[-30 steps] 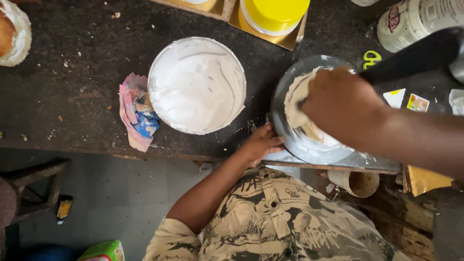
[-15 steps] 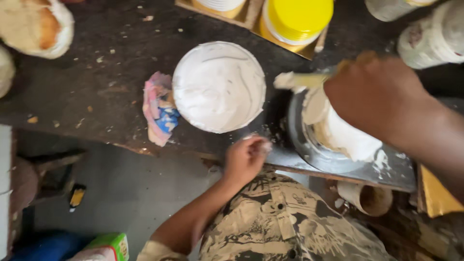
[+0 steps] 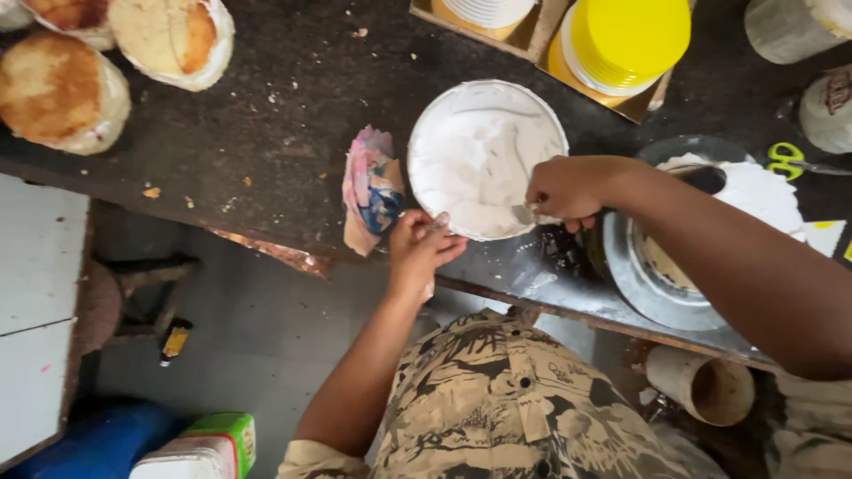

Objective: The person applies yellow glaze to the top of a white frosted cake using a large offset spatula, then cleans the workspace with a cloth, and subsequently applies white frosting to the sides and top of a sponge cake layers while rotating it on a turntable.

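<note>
I see my right hand (image 3: 568, 191) closed around a small metal spatula (image 3: 525, 214), and its blade reaches into the near side of the white bowl of cream (image 3: 486, 158), which stands on the dark worktable (image 3: 266, 133) close to the front edge. My left hand (image 3: 422, 248) rests at the near rim of this bowl, the fingers loosely curled and touching the rim; I cannot tell if it really grips it. I judge the cream to be soft and sticky, so it will cling to the blade and can slide off if the blade tilts. The bowl looks light and its rim is smeared, so probably slippery; the best hold, I think, is on the outside wall near the table, not on the wet rim. Just beside the bowl on the left lies a crumpled coloured cloth (image 3: 373, 188). To the right a cake on a metal turntable (image 3: 683, 266) is partly hidden behind my forearm. Round sponge cakes (image 3: 62, 93) lie well apart at the far left.
</note>
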